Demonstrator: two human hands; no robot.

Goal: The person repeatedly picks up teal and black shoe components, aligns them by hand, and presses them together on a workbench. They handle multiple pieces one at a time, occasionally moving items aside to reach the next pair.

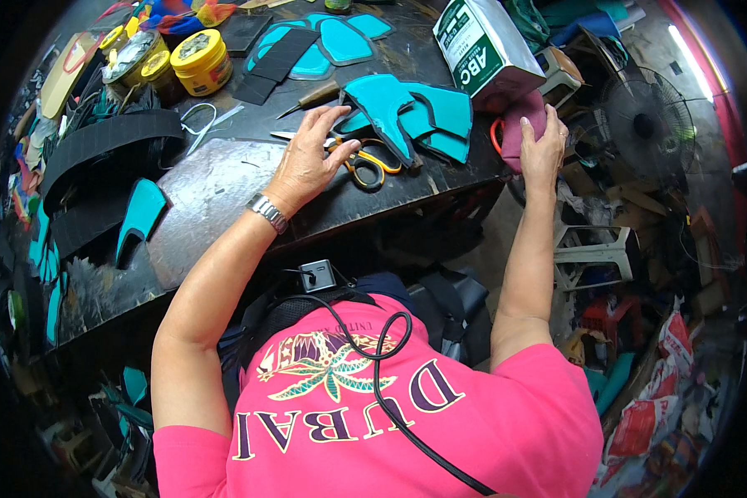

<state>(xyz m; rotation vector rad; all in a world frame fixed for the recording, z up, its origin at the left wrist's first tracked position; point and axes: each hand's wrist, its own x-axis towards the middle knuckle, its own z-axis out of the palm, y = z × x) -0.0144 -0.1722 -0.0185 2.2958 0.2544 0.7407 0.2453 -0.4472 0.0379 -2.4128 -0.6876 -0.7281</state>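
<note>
My left hand [311,158], with a metal watch on its wrist, is over the table with its fingers apart. Just beneath and beside it lie scissors [372,163] with orange-and-black handles, their blades partly hidden by the hand. An awl [315,96] with a wooden handle rests beyond the fingertips. Right of the scissors is a loose pile of teal cut pieces [379,104] with dark edges. At the table's right corner my right hand [541,151] has its fingers around a maroon cloth [516,133]. An orange-red ring-shaped handle [496,134] shows beside the cloth.
A white-and-green box [485,50] stands at the back right. Yellow tubs [201,65], black curved strips [112,145] and more teal pieces [344,41] lie across the dark table [373,207]. To the right are a fan [643,124] and a pale plastic stool [598,253].
</note>
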